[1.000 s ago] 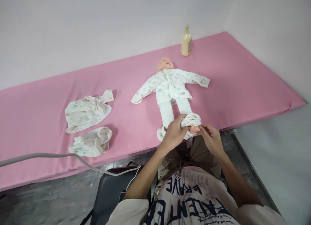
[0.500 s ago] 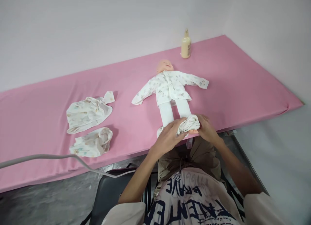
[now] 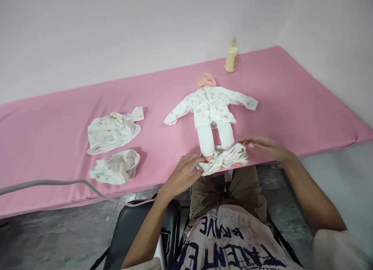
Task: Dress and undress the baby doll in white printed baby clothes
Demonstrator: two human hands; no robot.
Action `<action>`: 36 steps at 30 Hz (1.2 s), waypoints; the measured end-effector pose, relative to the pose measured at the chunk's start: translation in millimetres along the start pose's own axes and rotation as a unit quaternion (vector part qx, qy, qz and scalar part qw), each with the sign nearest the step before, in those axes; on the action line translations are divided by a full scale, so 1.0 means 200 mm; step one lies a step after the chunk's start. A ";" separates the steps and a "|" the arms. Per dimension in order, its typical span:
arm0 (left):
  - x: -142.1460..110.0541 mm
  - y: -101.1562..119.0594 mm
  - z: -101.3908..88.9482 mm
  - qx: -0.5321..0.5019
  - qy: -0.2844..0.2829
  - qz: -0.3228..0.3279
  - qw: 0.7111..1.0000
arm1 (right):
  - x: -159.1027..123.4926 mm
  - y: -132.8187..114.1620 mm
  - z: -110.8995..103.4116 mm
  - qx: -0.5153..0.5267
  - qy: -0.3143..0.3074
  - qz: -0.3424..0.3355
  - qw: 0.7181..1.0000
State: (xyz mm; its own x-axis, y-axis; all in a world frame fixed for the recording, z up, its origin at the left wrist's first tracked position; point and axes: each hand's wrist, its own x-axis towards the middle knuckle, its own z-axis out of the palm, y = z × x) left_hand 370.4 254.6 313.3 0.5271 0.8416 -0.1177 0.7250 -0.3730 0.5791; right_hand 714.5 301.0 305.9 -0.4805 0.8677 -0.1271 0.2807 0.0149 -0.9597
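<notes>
A baby doll (image 3: 215, 102) lies on its back in a white printed shirt and white leg coverings, feet toward me. Bunched around its feet is a white printed baby garment (image 3: 227, 159), probably trousers. At its left end, my left hand (image 3: 185, 172) has the cloth edge between thumb and fingers. My right hand (image 3: 265, 147) is open beside the garment's right end, fingers stretched toward the doll's leg; whether the fingertips touch the cloth I cannot tell.
The pink-covered table (image 3: 163, 83) meets the walls. A pump bottle (image 3: 232, 59) stands behind the doll. To the left lie a folded printed garment (image 3: 113, 132) and a bunched printed cloth (image 3: 116, 167). A grey cable (image 3: 64, 181) crosses the front left, near a black chair (image 3: 142, 231).
The bunched garment has spread across both of the doll's feet. My hands have moved apart, and the right one has let go of the cloth. The view has shifted slightly.
</notes>
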 end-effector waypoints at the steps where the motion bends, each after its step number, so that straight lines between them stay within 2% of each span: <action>1: 0.01 0.00 0.00 0.009 0.000 0.003 1.000 | 0.03 -0.02 0.01 -0.020 0.005 0.008 1.000; 3: 0.04 0.00 -0.01 0.000 0.004 0.011 1.000 | 0.08 -0.06 0.04 -0.063 -0.008 0.019 0.998; 5: 0.08 -0.02 -0.03 -0.051 0.030 0.002 0.998 | 0.12 -0.08 0.06 -0.093 -0.035 0.020 0.995; 7: 0.12 -0.03 -0.05 -0.119 0.083 -0.037 0.989 | 0.13 -0.08 0.07 -0.117 -0.056 0.015 0.991; 10: 0.21 -0.06 -0.07 -0.231 0.162 -0.114 0.953 | 0.15 -0.07 0.07 -0.150 -0.051 0.010 0.987; 12: 0.29 -0.08 -0.08 -0.308 0.196 -0.143 0.920 | 0.18 -0.05 0.06 -0.158 0.001 0.004 0.987; 15: 0.42 -0.11 -0.09 -0.408 0.232 -0.151 0.870 | 0.25 -0.02 0.06 -0.137 0.137 -0.017 0.981; 18: 0.54 -0.16 -0.12 -0.502 0.274 -0.153 0.806 | 0.31 -0.02 0.06 -0.093 0.262 -0.016 0.961; 20: 0.59 -0.20 -0.13 -0.543 0.311 -0.160 0.763 | 0.32 -0.02 0.04 -0.071 0.295 -0.009 0.953; 21: 0.61 -0.21 -0.14 -0.554 0.321 -0.163 0.751 | 0.31 -0.01 0.03 -0.058 0.274 -0.008 0.960; 22: 0.61 -0.22 -0.14 -0.558 0.321 -0.166 0.747 | 0.29 0.00 0.01 -0.038 0.222 -0.005 0.974; 24: 0.61 -0.23 -0.13 -0.552 0.292 -0.170 0.763 | 0.27 0.03 -0.03 0.022 0.077 0.001 0.997; 25: 0.60 -0.23 -0.12 -0.545 0.273 -0.171 0.774 | 0.26 0.05 -0.04 0.057 0.028 0.005 0.998; 26: 0.60 -0.23 -0.10 -0.537 0.260 -0.171 0.784 | 0.27 0.07 -0.06 0.091 0.010 0.010 0.996; 30: 0.57 -0.22 -0.05 -0.497 0.261 -0.180 0.808 | 0.36 0.15 -0.05 0.149 0.064 0.050 0.985; 33: 0.55 -0.23 -0.03 -0.481 0.245 -0.222 0.812 | 0.44 0.17 -0.03 0.132 0.019 0.056 0.989; 36: 0.53 -0.25 -0.01 -0.504 0.236 -0.226 0.800 | 0.45 0.15 -0.05 0.116 -0.060 0.039 0.991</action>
State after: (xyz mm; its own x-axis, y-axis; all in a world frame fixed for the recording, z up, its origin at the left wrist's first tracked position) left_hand 389.8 364.0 274.3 -0.0854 0.9440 -0.3188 -0.0568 0.3149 0.9474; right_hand 688.0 384.4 268.2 -0.5640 0.7960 -0.2196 0.1292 -0.1776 -0.9756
